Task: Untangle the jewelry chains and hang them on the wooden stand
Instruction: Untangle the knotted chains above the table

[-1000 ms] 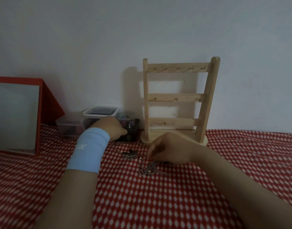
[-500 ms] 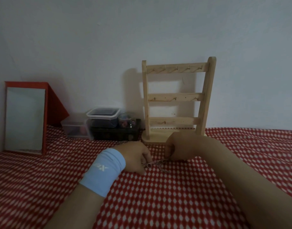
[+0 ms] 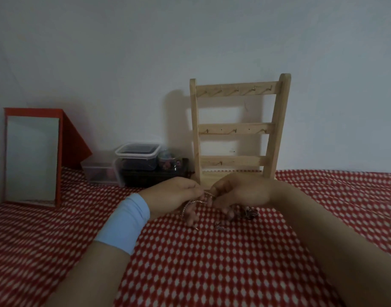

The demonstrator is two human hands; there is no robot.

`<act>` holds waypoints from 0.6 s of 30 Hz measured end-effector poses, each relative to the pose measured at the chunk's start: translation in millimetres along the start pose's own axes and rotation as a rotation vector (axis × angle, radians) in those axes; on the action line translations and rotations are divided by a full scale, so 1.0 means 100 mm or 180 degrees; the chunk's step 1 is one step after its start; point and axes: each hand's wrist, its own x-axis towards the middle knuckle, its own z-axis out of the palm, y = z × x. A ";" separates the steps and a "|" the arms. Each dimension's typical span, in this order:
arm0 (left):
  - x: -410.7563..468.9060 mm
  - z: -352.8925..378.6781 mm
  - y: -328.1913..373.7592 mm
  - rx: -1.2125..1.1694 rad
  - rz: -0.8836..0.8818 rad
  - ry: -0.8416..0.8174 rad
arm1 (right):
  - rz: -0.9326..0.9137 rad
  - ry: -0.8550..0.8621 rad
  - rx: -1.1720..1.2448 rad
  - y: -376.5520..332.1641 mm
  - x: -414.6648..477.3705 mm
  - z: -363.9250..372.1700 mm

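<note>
Open room: the red-checked cloth [image 3: 212, 273] is spreading wide in front of the wooden stand [image 3: 238, 129] and to its right; the wall is closing in right behind the stand.
Chains: the silver chains [image 3: 190, 206] are hanging in a thin loop just in front of the stand's base; a short loose end [image 3: 221, 228] is lying on the cloth below.
Left hand [image 3: 174, 196]: its fingers are pinching the chains.
Right hand [image 3: 241, 193]: its fingers are pinching the same chains.
Containers: left of the stand, a clear lidded tub [image 3: 137, 158] is holding something dark and blurred, just beside a dark box [image 3: 154, 177].
</note>
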 end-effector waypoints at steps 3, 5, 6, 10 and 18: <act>-0.04 -0.07 -0.03 -0.0418 -0.0341 -0.0055 | 0.0153 0.0165 -0.0241 0.13 0.03 -0.05; -0.06 -0.14 -0.03 -0.0278 -0.0527 0.0011 | 0.0289 0.0160 -0.0710 0.18 0.04 -0.07; -0.07 -0.18 -0.03 0.0034 -0.0580 0.0037 | 0.0337 0.0168 -0.0870 0.19 0.05 -0.06; -0.11 -0.31 -0.01 0.1405 -0.0857 0.0104 | 0.0347 0.0211 -0.1176 0.17 0.07 -0.05; -0.12 -0.34 0.01 0.2608 -0.1066 0.0182 | 0.0197 0.0419 -0.1392 0.19 0.10 -0.03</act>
